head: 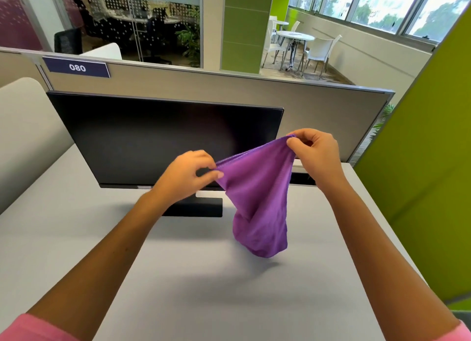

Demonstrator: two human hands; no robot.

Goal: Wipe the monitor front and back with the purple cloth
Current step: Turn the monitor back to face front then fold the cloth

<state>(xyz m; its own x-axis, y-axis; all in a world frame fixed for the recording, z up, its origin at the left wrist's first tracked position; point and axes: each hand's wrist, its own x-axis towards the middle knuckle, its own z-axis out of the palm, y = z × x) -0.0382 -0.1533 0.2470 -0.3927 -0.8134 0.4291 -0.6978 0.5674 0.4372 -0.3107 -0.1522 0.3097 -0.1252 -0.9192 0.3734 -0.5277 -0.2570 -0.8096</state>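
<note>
Purple cloth (257, 195) pinched between both hands; monitor (153, 142) behind.

Bright window daylight, sharp, wide-angle edge distortion

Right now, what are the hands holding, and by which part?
Both hold the purple cloth by its top edge: left hand pinches one end, right hand the other. The rest hangs above the desk.

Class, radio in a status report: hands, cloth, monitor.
Left hand and right hand pinch purple microfibre cloth, clear of grey desk. Black flat monitor untouched. Nothing in the way.
</note>
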